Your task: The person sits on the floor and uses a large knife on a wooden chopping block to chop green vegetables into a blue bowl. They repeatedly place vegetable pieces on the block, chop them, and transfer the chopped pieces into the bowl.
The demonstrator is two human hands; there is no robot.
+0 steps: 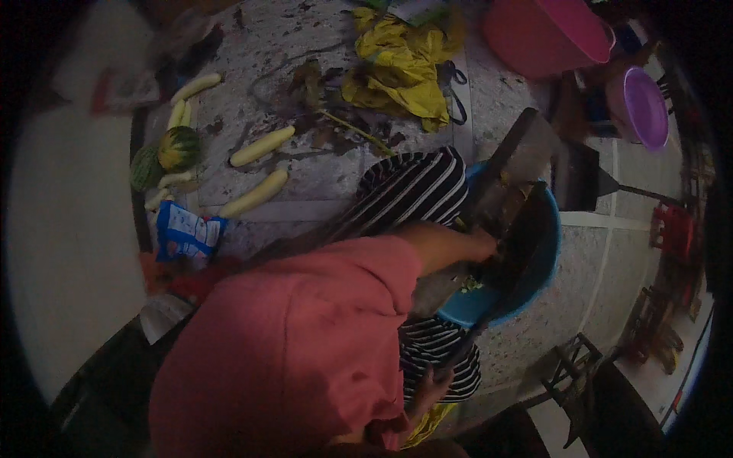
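My left hand [485,245] reaches down into a blue plastic basin [551,252] between my knees, next to brown, leafy-looking scraps [512,194]. Shadow and blur hide its fingertips and whatever may be in them. Lower in the view, my right hand [432,386] grips the near end of a long dark tool [467,343], whose far part slants across the basin. The dimness does not settle what kind of tool it is. Some pale green bits [471,284] lie inside the basin's near wall. Black-and-white striped cloth [424,183] covers my legs.
Several pale, long gourd-like vegetables [262,146], a striped green-yellow squash [179,149] and a blue-white packet [189,231] lie leftward. A crumpled yellow bag [401,68], a pink tub [544,37], a purple basin [647,109], a dark dustpan-like object [575,177] and a small stool [572,363] stand around.
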